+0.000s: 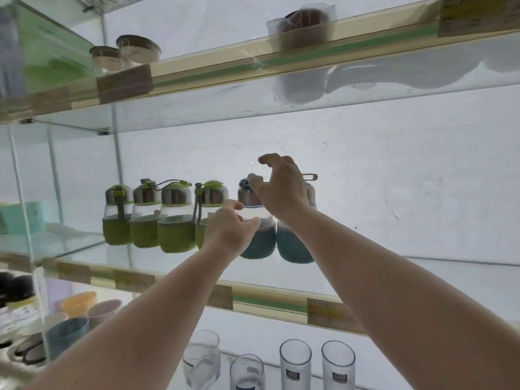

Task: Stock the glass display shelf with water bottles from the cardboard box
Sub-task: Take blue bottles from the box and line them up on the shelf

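Several small water bottles with green sleeves (176, 220) stand in a row on the middle glass shelf (267, 301). To their right stand two bottles with teal sleeves. My left hand (229, 230) grips the body of the nearer teal bottle (257, 240). My right hand (281, 187) pinches that bottle's cap between thumb and fingers, its index finger raised. The second teal bottle (294, 246) stands just right of it, mostly behind my right wrist. The cardboard box is out of sight.
The upper shelf (213, 71) carries lidded jars (138, 49) and a wrapped cup (304, 26). Below, drinking glasses (295, 364) and coloured cups (78, 304) stand on the lower shelf. A glass divider (53, 175) closes the left side. Bare shelf extends to the right of the teal bottles.
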A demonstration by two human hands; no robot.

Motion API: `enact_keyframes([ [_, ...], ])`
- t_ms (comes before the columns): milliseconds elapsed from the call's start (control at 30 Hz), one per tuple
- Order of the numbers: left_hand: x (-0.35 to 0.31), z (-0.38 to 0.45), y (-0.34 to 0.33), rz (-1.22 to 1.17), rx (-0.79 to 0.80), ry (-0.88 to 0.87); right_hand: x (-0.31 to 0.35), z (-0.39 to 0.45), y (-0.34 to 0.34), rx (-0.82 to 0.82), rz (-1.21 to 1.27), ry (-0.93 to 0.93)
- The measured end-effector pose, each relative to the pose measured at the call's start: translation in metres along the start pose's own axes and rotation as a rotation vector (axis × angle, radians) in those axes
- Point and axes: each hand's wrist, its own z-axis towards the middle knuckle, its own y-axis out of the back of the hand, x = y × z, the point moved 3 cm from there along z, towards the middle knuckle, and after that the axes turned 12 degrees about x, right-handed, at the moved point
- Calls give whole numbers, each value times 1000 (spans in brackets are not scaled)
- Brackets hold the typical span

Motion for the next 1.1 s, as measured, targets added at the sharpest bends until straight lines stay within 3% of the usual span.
enact_keyframes([
  [233,89,-64,94,107,-97,299,86,-33,-101,552,206,61],
  [467,195,-173,144,131,-99,654,128,-104,-218,904,313,16],
  [800,327,-321,84,-96,-112,1113,106,-259,-380,1427,249,-34],
  [1100,408,-379,20,-246,-144,1346,53,-342,-473,1640,236,-120],
])
